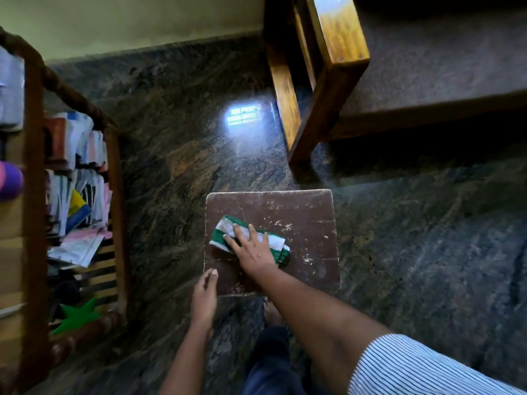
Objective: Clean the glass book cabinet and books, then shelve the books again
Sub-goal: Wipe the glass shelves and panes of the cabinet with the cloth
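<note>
Fingers of the right hand (253,252) lie straight and spread, pressing flat on a folded green-and-white striped cloth (225,228). The cloth rests on the scuffed top of a small square dark-brown wooden stool (299,218), and its two ends show past either side of the palm. A blue-and-white pinstriped sleeve (413,369) covers the upper part of that arm.

Nearer the body and to the left of the right hand, the left hand (204,295) holds the stool's near left corner. Its thumb (213,273) lies on top of the board and its fingers curl down along the edge. A bare foot (272,312) stands on the floor just behind the stool, between the two forearms.

Well to the left of the left hand stands a brown wooden book rack (34,195). Upright and leaning books and paper booklets (82,138) crowd its upper shelves, some slumped onto slats lower down. A flat green star-shaped piece (78,315) lies at the rack's bottom, and a purple rounded object (10,181) shows at the frame's left edge.

Beyond the right hand, a varnished yellow-brown wooden bench (336,52) stands on the dark polished granite floor (171,138). A bright window reflection (243,115) shines on the stone just left of the bench's leg.
</note>
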